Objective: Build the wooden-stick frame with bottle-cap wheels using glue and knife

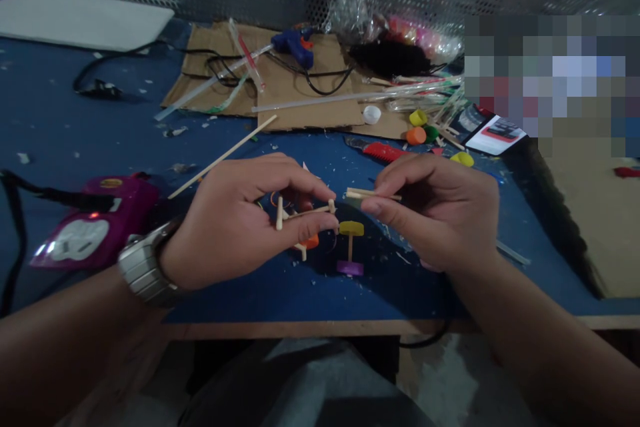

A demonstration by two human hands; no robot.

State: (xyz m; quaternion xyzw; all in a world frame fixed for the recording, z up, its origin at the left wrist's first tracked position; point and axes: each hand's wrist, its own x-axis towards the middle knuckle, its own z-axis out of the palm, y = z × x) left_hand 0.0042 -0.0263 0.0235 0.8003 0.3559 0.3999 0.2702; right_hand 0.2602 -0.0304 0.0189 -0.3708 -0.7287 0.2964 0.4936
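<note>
The left hand pinches a small wooden frame of joined sticks, its thumb and fingers closed narrowly around it; one crosspiece stands near the palm side and a short end shows at the fingertips. The right hand grips a short pair of sticks between thumb and forefinger, their free ends pointing left toward the frame, just beside it but apart. Both pieces are held above the blue table, between the two hands. The left forearm comes in from the lower left, a metal watch on its wrist, with the back of the hand turned up and the fingers reaching rightward. The right forearm rises from the lower right, its fingers curled and pointing left, so the fingertips of both hands face each other. Below the gap between them, a yellow cap and a purple cap sit at opposite ends of one stick on the table. An orange cap is partly hidden by the left thumb. Just beyond the right hand is a red cutter, and a long stick slants beyond the left.
</note>
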